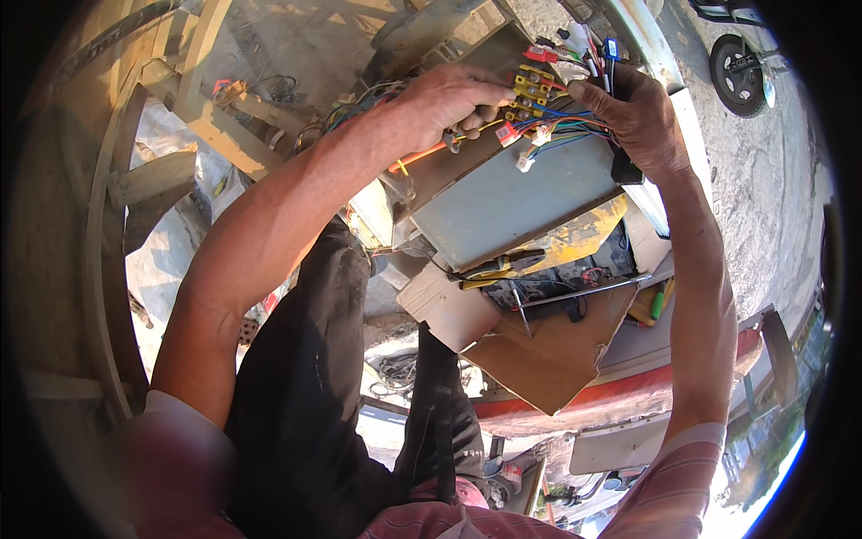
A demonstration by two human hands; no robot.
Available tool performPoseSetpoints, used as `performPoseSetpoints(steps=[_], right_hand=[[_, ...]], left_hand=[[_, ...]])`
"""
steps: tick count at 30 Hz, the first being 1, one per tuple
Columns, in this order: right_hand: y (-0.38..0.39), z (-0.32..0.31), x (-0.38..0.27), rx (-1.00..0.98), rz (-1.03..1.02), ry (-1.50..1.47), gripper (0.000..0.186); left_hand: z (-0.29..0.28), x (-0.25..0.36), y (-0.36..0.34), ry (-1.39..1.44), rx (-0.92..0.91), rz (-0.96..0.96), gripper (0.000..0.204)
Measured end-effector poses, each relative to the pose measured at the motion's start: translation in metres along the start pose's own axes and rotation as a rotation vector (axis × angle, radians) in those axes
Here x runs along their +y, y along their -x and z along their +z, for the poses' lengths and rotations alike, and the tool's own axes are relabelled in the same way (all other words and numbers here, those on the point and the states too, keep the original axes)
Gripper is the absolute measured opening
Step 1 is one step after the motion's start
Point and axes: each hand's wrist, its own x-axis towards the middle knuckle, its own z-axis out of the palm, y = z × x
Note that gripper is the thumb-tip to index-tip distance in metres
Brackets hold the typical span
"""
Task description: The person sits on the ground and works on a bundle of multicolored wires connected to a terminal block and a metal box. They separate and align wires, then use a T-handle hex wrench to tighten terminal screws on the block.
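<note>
At the top centre is a yellow terminal block [530, 93] with metal screws, wires running into it. My left hand [444, 106] is closed at its left edge, fingertips pinching that side; the curled fingers partly hide the grip. My right hand [639, 121] is wrapped round a bundle of coloured wires [575, 118], its thumb pointing toward the block. Red and white plug connectors [507, 134] hang from the bundle below the block. Another red connector [540, 55] and a blue connector [611, 48] stick up above my right hand. An orange cable [426, 156] passes beneath my left hand.
A grey metal panel [512, 198] lies below my hands. Nearer are pliers [503, 263], an opened cardboard box [539, 350] and a green-handled tool [657, 305]. Wooden framing [215, 126] stands at left. A wheel [738, 75] shows at the far right.
</note>
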Motion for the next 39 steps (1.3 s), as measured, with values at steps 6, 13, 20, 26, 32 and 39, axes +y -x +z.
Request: performPoseSetpoints(steps=[6,13,20,26,32,39], right_hand=[[0.005,0.021,0.004,0.165,-0.030,0.283,0.049],[0.012,0.032,0.006,0.291,-0.206,0.438,0.043],[0.016,0.040,0.006,0.330,-0.248,0.425,0.037],[0.017,0.043,0.007,0.357,-0.228,0.394,0.039],[0.014,0.048,0.006,0.360,-0.177,0.316,0.039],[0.011,0.062,0.006,0.385,-0.272,0.440,0.039]], left_hand=[[0.008,0.003,0.006,-0.018,0.020,0.014,0.032],[0.007,0.000,0.005,0.002,0.026,0.041,0.025],[0.008,-0.003,0.008,-0.027,0.038,0.066,0.026],[0.016,0.005,0.016,-0.063,0.046,0.062,0.035],[0.018,0.009,0.020,-0.069,0.034,0.059,0.040],[0.015,0.006,0.021,-0.054,0.059,0.063,0.038]])
